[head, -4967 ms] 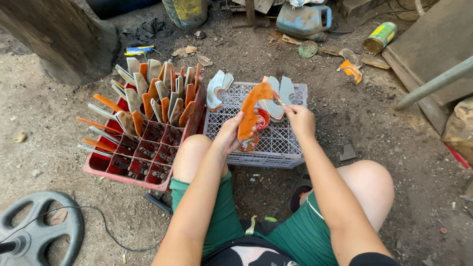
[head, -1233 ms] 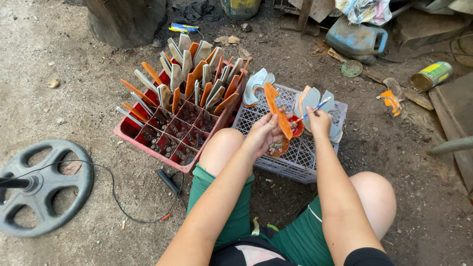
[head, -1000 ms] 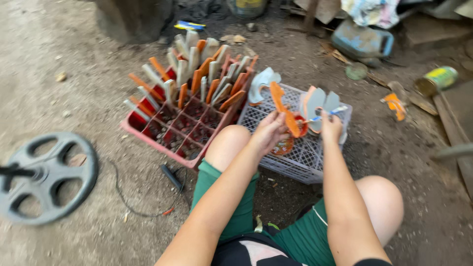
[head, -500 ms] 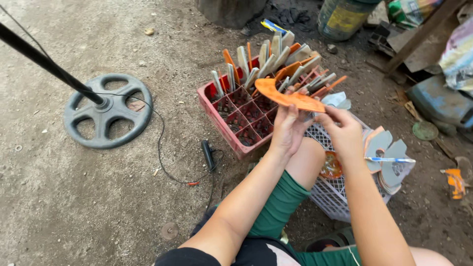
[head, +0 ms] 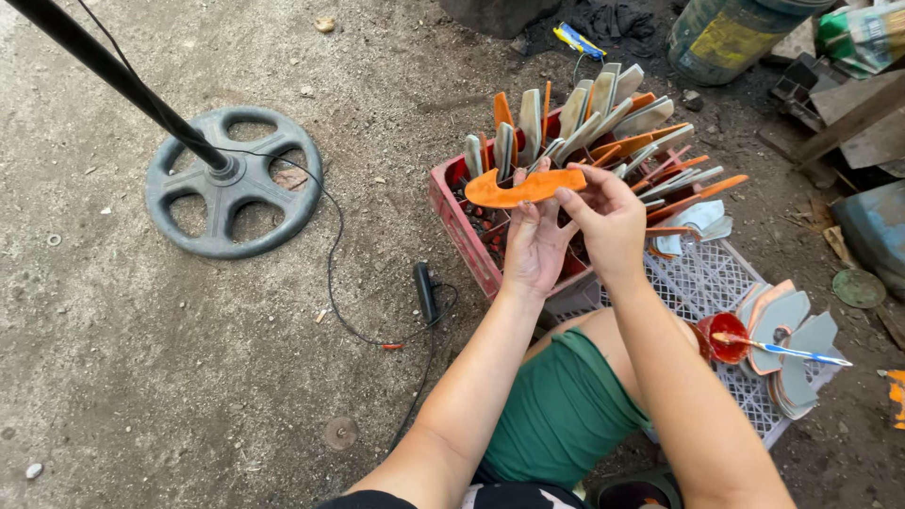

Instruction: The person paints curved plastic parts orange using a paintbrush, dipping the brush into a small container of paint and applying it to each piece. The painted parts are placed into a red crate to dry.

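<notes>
An orange curved flat piece (head: 524, 188) is held level between both hands above a red plastic crate (head: 454, 215). My left hand (head: 535, 247) supports it from below with the palm up. My right hand (head: 611, 219) pinches its right end. The crate's cells hold several orange and grey flat pieces (head: 603, 132) standing on end. To the right, on a white lattice crate (head: 702, 283), a small red cup (head: 725, 336) with a brush (head: 782, 351) across it stands beside a stack of grey pieces (head: 790, 351).
A dark wheel-shaped stand base (head: 232, 181) with a black pole (head: 113, 73) stands at the left on bare dirt, its cable and switch (head: 425, 290) trailing toward my knee. A green drum (head: 731, 38), boards and a blue container (head: 872, 231) crowd the upper right.
Both hands carried the orange piece from over the white crate leftward to above the red crate. It now lies level. The brush was left lying across the red cup.
</notes>
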